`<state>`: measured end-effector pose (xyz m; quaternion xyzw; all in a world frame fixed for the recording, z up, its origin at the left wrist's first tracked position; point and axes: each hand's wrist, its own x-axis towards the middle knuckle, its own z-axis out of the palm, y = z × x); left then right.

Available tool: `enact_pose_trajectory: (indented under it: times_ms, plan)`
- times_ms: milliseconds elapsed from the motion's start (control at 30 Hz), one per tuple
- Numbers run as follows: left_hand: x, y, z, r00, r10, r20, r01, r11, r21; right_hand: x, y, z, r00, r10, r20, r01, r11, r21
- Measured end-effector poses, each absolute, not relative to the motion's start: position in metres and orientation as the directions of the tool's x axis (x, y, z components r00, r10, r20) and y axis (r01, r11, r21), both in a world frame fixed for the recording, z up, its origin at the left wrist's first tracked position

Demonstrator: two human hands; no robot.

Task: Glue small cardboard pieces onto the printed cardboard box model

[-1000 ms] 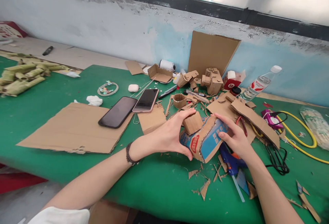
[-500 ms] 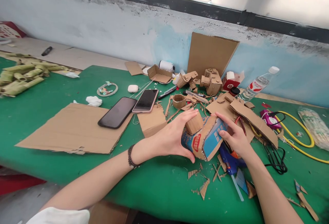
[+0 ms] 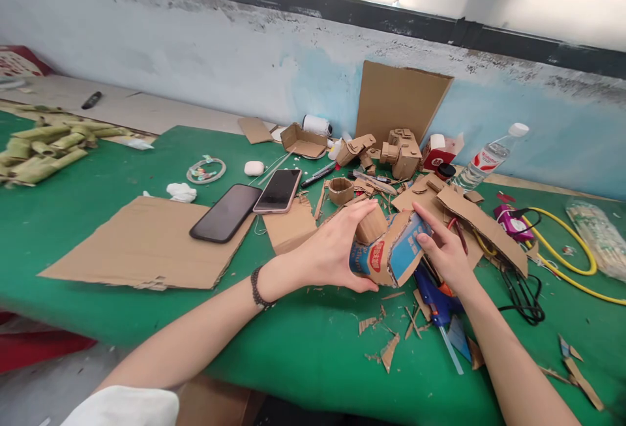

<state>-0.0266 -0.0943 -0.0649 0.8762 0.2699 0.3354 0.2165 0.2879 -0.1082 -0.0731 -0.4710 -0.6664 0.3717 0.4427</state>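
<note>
A cardboard piece (image 3: 391, 253), printed blue with a red label, is held between both hands above the green table (image 3: 293, 348). A round brown cardboard tube (image 3: 372, 225) stands out from its far left side. My left hand (image 3: 337, 250), with a dark beaded bracelet at the wrist, wraps the piece and the tube from the left. At the right end, the fingers and thumb of my right hand (image 3: 443, 250) grip the piece's edge. Just below that hand lies a blue glue gun (image 3: 437, 299) with a clear stick. A cardboard ring (image 3: 341, 190) sits behind my left hand.
Two phones (image 3: 225, 213) and a flat cardboard sheet (image 3: 137, 240) lie left. A cardboard camera model (image 3: 403, 154), a water bottle (image 3: 490, 158) and a yellow cable (image 3: 581, 237) are behind and right. Cardboard scraps (image 3: 390, 352) lie in front.
The held piece has risen slightly and tilted a little between the hands. My left thumb now lies along its lower edge, and the right hand has shifted slightly up and left.
</note>
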Motion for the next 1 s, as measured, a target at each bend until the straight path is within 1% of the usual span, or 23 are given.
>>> enact_pose_trajectory:
  times_ms: [267,467,600,767,900,1000]
  plan:
    - [-0.023,-0.096,-0.069,0.643,0.595,0.482,0.345,-0.787,0.511,0.292,-0.104,-0.075,-0.16,0.965,0.206,0.274,0.244,-0.93]
    - [-0.016,-0.099,-0.071,0.6,0.616,0.51,0.361,-0.778,0.515,0.294,-0.104,-0.082,-0.143,0.972,0.187,0.26,0.219,-0.94]
    - [-0.011,-0.094,-0.064,0.604,0.629,0.49,0.359,-0.763,0.538,0.295,-0.103,-0.085,-0.121,0.98,0.16,0.261,0.186,-0.947]
    - [-0.006,-0.084,-0.05,0.632,0.628,0.454,0.353,-0.755,0.552,0.298,-0.102,-0.087,-0.089,0.979,0.182,0.258,0.199,-0.945]
    - [-0.007,-0.085,-0.045,0.644,0.642,0.416,0.382,-0.741,0.553,0.299,-0.103,-0.086,-0.102,0.987,0.128,0.211,0.147,-0.966]
    - [-0.01,-0.089,-0.049,0.635,0.658,0.405,0.401,-0.728,0.556,0.298,-0.103,-0.085,-0.114,0.985,0.133,0.216,0.155,-0.964]
